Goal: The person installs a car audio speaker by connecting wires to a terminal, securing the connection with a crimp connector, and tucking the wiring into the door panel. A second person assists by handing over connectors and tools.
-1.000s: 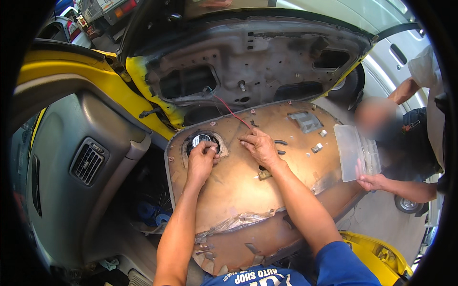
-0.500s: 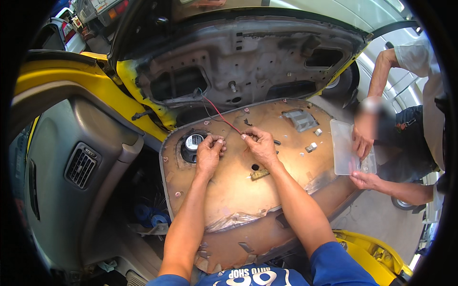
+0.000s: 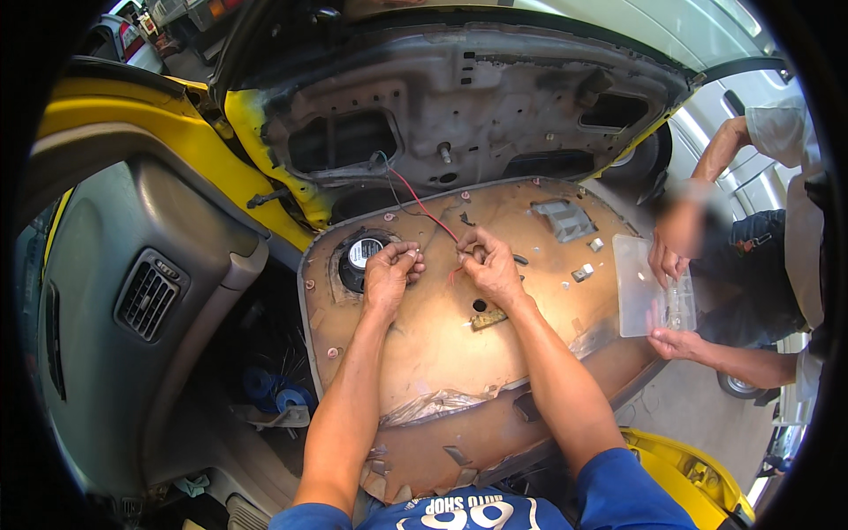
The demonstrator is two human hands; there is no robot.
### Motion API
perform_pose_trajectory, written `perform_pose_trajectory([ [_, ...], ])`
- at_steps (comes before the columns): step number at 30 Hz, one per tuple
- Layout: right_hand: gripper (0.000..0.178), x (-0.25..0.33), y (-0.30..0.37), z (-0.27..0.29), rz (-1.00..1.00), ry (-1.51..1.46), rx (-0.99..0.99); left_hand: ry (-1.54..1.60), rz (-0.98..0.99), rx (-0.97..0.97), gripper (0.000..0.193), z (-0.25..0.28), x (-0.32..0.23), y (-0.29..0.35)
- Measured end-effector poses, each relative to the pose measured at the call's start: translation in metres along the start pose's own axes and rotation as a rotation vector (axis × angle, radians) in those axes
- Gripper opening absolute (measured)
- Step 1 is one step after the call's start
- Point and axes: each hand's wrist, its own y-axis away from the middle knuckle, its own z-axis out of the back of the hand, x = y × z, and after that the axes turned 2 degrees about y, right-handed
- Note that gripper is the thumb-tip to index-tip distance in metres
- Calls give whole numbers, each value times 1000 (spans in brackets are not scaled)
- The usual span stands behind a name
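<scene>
My right hand (image 3: 491, 270) is closed in a pinch on a red wire (image 3: 413, 196) that rises from an opening in the bare door. Thin reddish ends show just below those fingers. A dark wire (image 3: 394, 191) hangs alongside the red one. My left hand (image 3: 392, 279) is closed too, thumb against fingertips; what it pinches is too small to make out. Directly beside it, a round speaker (image 3: 360, 256) with a white label is set in the brown door panel (image 3: 442, 353). The panel lies under both hands, its inner side up.
The yellow-edged door shell (image 3: 424, 97) stands behind the panel. At right, a co-worker's hands hold a clear plastic box (image 3: 631, 287) with small parts. A grey dashboard (image 3: 150, 212) with an air vent is on the left. White clips (image 3: 583, 273) and a grey patch (image 3: 565, 219) sit on the panel.
The view has shifted slightly. My right fingers have changed their hold on the red wire, and its thin ends show more clearly. My left hand stays pinched beside the speaker.
</scene>
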Motion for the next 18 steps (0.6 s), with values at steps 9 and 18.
perform_pose_trajectory([
  [9, 25, 19, 5, 5, 377, 401, 305, 18, 35, 29, 23, 4, 2, -2],
  [18, 19, 38, 4, 15, 371, 413, 327, 24, -30, 29, 30, 4, -1, -1],
])
